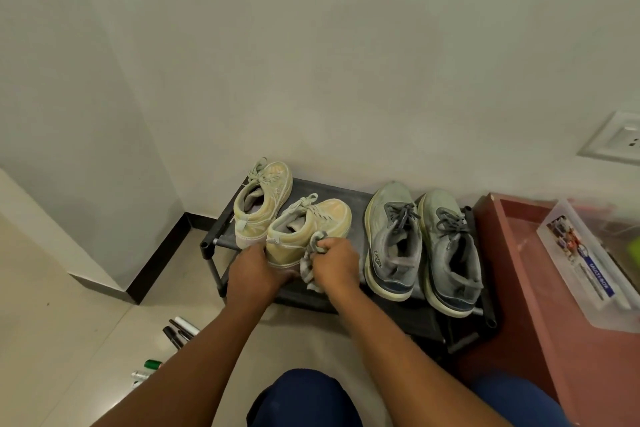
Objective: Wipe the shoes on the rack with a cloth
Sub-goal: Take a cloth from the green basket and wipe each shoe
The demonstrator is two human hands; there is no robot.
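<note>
A low black shoe rack [356,199] stands against the wall. On its left half are two pale yellow sneakers, one at the back left [265,201] and a nearer one [311,229]. My left hand [256,270] holds the heel of the nearer yellow sneaker. My right hand [337,262] is shut on a crumpled grey-white cloth [310,262] pressed against that sneaker's right side near the heel. Two grey sneakers, one [393,239] beside the other [452,253], rest on the rack's right half, heels toward me.
A reddish-brown cabinet [519,274] stands right of the rack, with a clear plastic box [588,263] on top. Several markers [180,329] lie on the tiled floor at lower left. A wall socket [620,142] is at the right. My knees in blue trousers [304,399] are below.
</note>
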